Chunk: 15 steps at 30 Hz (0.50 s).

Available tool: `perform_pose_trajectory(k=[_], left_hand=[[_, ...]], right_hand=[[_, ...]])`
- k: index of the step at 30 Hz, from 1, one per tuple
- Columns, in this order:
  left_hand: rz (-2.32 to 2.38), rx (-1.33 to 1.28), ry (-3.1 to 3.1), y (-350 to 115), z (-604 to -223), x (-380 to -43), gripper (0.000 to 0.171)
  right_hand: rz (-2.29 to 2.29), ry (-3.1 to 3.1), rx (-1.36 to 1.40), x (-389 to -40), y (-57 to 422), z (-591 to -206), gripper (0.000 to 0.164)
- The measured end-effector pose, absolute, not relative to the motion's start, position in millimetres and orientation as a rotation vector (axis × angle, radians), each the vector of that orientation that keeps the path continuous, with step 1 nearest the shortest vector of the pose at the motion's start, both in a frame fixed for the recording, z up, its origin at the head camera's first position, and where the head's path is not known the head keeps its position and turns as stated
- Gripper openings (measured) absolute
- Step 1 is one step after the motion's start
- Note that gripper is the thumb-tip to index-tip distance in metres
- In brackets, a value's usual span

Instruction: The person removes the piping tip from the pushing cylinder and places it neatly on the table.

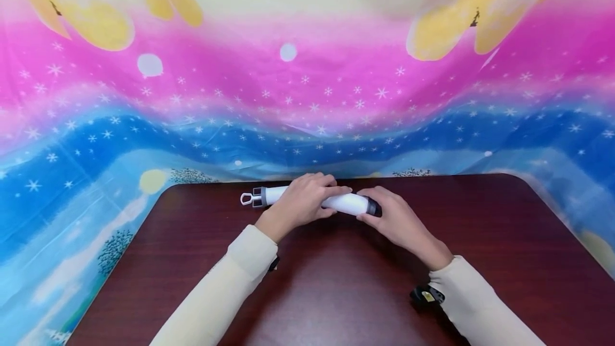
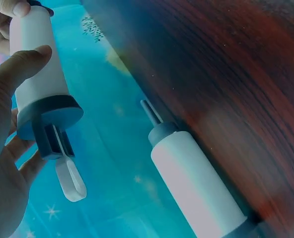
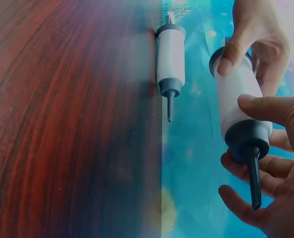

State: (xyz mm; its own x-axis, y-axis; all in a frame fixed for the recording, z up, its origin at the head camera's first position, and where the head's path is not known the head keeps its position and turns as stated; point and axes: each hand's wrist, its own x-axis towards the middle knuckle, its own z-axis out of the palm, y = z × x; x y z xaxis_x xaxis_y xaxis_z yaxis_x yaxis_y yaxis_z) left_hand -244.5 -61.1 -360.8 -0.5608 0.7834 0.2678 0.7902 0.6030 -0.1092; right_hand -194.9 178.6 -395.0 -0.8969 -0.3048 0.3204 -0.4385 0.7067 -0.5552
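Both hands hold a white tube [image 1: 347, 203] with dark grey end caps, raised near the far table edge. My left hand [image 1: 305, 199] grips the end that has a pale pull loop [image 2: 71, 181], its thumb laid along the barrel. At the other end my right hand [image 1: 393, 218] pinches the tube between thumb and fingers, close to a narrow dark spout [image 3: 254, 178]. A second, similar white tube [image 3: 171, 57] lies along the far edge; in the head view my left hand hides its spout end, while its loop points left.
The dark red-brown table [image 1: 326, 292] has rounded far corners. Directly behind it hangs a pink and blue cloth [image 1: 326, 79] with snowflake prints. A black wrist device [image 1: 426, 296] sits at the right sleeve.
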Motion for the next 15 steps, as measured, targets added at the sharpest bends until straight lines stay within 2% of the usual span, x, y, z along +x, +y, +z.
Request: perform_pose_trajectory(k=[15], left_hand=[[-0.108, -1.295, -2.506, -83, -358, -219, 0.058]], right_hand=[[0.991, -2.672, 0.751, -186, 171, -386, 0.042]])
